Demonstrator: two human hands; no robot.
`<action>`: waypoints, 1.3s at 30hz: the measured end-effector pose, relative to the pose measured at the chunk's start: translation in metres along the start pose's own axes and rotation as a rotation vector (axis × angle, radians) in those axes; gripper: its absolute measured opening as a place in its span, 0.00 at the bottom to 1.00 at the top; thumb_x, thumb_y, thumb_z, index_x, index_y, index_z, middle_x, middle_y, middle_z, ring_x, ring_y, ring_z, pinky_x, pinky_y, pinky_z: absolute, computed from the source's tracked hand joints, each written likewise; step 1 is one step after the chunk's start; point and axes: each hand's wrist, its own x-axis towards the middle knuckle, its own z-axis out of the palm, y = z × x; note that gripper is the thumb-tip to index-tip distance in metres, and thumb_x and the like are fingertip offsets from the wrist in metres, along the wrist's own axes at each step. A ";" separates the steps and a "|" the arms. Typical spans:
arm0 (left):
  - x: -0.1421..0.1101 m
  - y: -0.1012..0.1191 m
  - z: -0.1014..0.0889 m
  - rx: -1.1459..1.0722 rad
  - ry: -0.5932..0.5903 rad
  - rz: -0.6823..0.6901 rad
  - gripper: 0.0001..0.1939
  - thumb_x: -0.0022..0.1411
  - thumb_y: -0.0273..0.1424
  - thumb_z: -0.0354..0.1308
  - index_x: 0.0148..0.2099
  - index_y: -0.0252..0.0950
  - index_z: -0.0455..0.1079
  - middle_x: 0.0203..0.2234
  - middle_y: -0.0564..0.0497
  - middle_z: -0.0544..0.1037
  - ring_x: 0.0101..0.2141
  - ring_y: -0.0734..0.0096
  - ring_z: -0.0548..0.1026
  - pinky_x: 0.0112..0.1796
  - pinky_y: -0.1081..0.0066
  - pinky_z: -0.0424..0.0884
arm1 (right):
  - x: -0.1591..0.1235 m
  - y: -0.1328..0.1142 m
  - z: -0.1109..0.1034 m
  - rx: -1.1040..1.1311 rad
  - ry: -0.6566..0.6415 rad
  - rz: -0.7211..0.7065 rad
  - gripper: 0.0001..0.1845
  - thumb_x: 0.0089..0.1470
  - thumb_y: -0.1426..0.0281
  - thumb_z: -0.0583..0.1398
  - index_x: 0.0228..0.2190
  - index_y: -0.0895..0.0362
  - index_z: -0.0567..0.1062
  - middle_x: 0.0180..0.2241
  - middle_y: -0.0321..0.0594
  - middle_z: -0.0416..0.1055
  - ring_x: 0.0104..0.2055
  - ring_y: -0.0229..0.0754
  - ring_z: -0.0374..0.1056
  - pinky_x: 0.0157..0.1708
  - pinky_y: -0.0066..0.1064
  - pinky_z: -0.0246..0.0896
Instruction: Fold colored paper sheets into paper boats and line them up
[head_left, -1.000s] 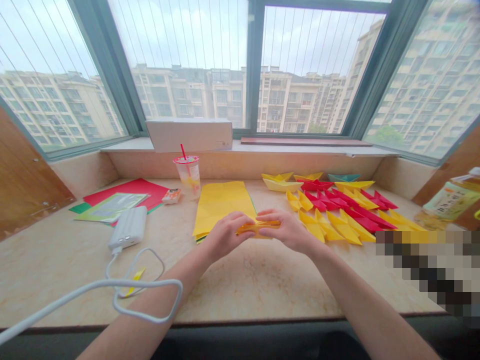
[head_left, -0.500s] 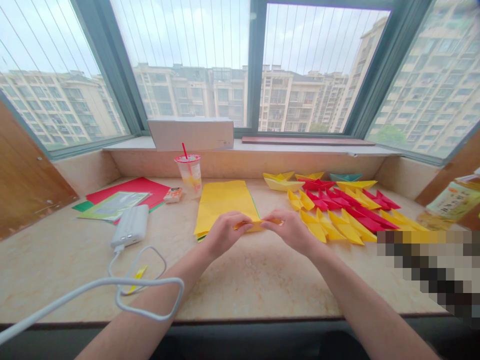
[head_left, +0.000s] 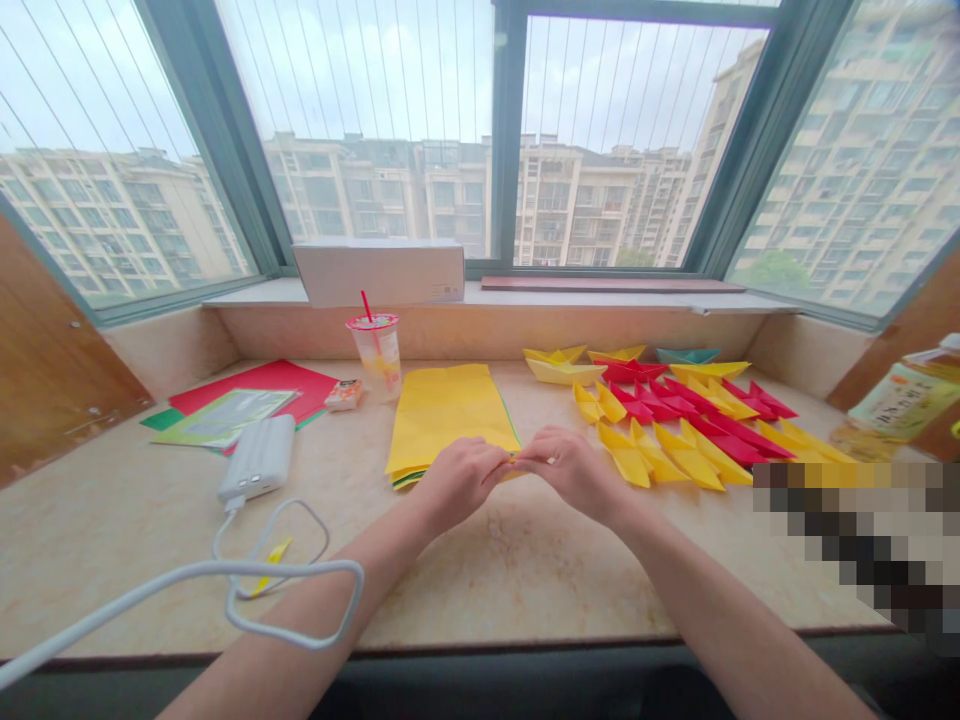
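At lower left, a white cable (head_left: 187, 570) loops over the bench (head_left: 525, 570). At centre, the left hand (head_left: 466, 478) and right hand (head_left: 571, 470) nearly meet, fingertips of both pinched on a small folded yellow paper (head_left: 516, 473), mostly hidden. Beyond lie yellow sheets (head_left: 446, 415); folded boats (head_left: 637, 460) fill the right.

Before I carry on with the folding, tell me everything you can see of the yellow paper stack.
The yellow paper stack lies flat on the stone-look counter, right of the lidded cup. Its top sheet is matte yellow with faint creases; green shows along the right edge and among the slightly uneven layers at the near-left corner. The left hand and right hand cover part of its near edge from view; whether either touches it, I cannot tell.
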 end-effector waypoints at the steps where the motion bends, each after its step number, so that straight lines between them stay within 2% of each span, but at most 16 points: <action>1: 0.000 0.000 0.000 0.005 -0.006 0.000 0.16 0.71 0.35 0.48 0.35 0.36 0.73 0.25 0.50 0.76 0.29 0.68 0.73 0.33 0.71 0.64 | 0.000 0.000 0.000 0.010 0.009 0.002 0.12 0.61 0.63 0.61 0.32 0.51 0.84 0.29 0.40 0.78 0.34 0.44 0.71 0.37 0.34 0.63; 4: -0.001 -0.001 0.000 -0.006 -0.003 -0.034 0.17 0.72 0.35 0.45 0.35 0.36 0.71 0.26 0.51 0.75 0.29 0.69 0.72 0.31 0.72 0.63 | 0.001 0.000 0.000 0.041 0.085 0.063 0.07 0.58 0.65 0.63 0.35 0.51 0.83 0.34 0.39 0.80 0.37 0.45 0.73 0.40 0.35 0.64; 7: -0.002 -0.001 -0.001 0.004 -0.020 -0.093 0.17 0.73 0.35 0.42 0.34 0.37 0.67 0.22 0.53 0.71 0.24 0.71 0.69 0.26 0.73 0.58 | 0.002 -0.001 -0.002 0.052 0.134 0.112 0.06 0.57 0.65 0.64 0.33 0.52 0.82 0.33 0.39 0.80 0.36 0.45 0.74 0.40 0.35 0.65; 13: -0.002 -0.002 0.000 0.037 -0.050 -0.128 0.19 0.73 0.38 0.41 0.31 0.38 0.64 0.16 0.56 0.63 0.17 0.74 0.61 0.22 0.71 0.49 | 0.002 -0.004 -0.002 0.143 0.143 0.159 0.09 0.56 0.62 0.64 0.29 0.53 0.82 0.30 0.38 0.80 0.34 0.44 0.74 0.36 0.34 0.65; 15: -0.002 -0.003 -0.001 -0.006 -0.026 -0.113 0.20 0.73 0.38 0.41 0.30 0.37 0.63 0.16 0.56 0.63 0.17 0.75 0.61 0.22 0.72 0.49 | 0.004 -0.003 -0.001 0.227 0.147 0.225 0.11 0.54 0.60 0.64 0.35 0.54 0.81 0.30 0.38 0.79 0.32 0.43 0.73 0.33 0.32 0.65; 17: -0.002 -0.003 -0.003 -0.064 0.001 -0.102 0.20 0.73 0.38 0.40 0.30 0.37 0.63 0.17 0.56 0.64 0.18 0.75 0.61 0.22 0.72 0.51 | 0.005 -0.002 -0.001 0.317 0.124 0.296 0.17 0.53 0.58 0.64 0.40 0.56 0.80 0.29 0.37 0.78 0.29 0.41 0.71 0.29 0.30 0.64; 19: -0.002 -0.002 -0.004 -0.102 0.012 -0.101 0.20 0.73 0.38 0.41 0.29 0.37 0.63 0.16 0.56 0.64 0.18 0.75 0.60 0.22 0.73 0.51 | 0.006 -0.001 0.000 0.380 0.085 0.330 0.18 0.53 0.57 0.64 0.39 0.57 0.80 0.28 0.37 0.78 0.28 0.40 0.71 0.28 0.30 0.63; 23: -0.002 -0.001 -0.004 -0.105 0.013 -0.106 0.21 0.73 0.39 0.41 0.29 0.38 0.62 0.16 0.57 0.62 0.17 0.75 0.58 0.22 0.72 0.50 | 0.006 -0.002 0.000 0.414 0.099 0.315 0.16 0.52 0.56 0.64 0.30 0.57 0.80 0.29 0.39 0.79 0.32 0.42 0.73 0.34 0.32 0.66; 27: -0.002 -0.002 -0.006 -0.098 0.041 -0.102 0.21 0.73 0.39 0.39 0.29 0.37 0.61 0.17 0.56 0.63 0.18 0.75 0.59 0.23 0.73 0.51 | 0.006 -0.007 0.000 0.452 0.129 0.306 0.15 0.52 0.57 0.65 0.32 0.57 0.80 0.30 0.39 0.80 0.33 0.43 0.74 0.35 0.32 0.67; 30: -0.003 -0.002 -0.006 -0.105 0.046 -0.110 0.21 0.73 0.39 0.40 0.29 0.37 0.61 0.17 0.57 0.63 0.18 0.75 0.60 0.23 0.73 0.52 | 0.006 -0.010 0.001 0.523 0.079 0.318 0.17 0.51 0.58 0.66 0.38 0.56 0.79 0.32 0.39 0.80 0.34 0.42 0.74 0.35 0.32 0.68; 33: -0.002 -0.003 -0.005 -0.124 0.050 -0.116 0.21 0.73 0.39 0.40 0.28 0.37 0.61 0.16 0.57 0.62 0.18 0.76 0.60 0.23 0.74 0.52 | 0.006 -0.010 0.002 0.578 0.028 0.310 0.15 0.50 0.60 0.66 0.37 0.56 0.80 0.35 0.40 0.80 0.36 0.42 0.75 0.38 0.33 0.69; 36: -0.001 -0.004 -0.003 -0.153 0.041 -0.155 0.21 0.72 0.40 0.42 0.27 0.37 0.60 0.15 0.58 0.61 0.17 0.76 0.59 0.23 0.73 0.50 | 0.006 -0.008 0.003 0.499 0.049 0.325 0.11 0.50 0.61 0.65 0.30 0.56 0.80 0.30 0.37 0.79 0.33 0.42 0.74 0.36 0.33 0.68; 39: 0.000 -0.008 -0.003 -0.172 0.016 -0.228 0.22 0.70 0.43 0.45 0.26 0.37 0.60 0.15 0.58 0.60 0.18 0.76 0.59 0.23 0.73 0.50 | 0.007 -0.005 0.003 0.450 0.113 0.347 0.10 0.51 0.61 0.65 0.29 0.56 0.79 0.27 0.37 0.78 0.32 0.43 0.74 0.34 0.33 0.68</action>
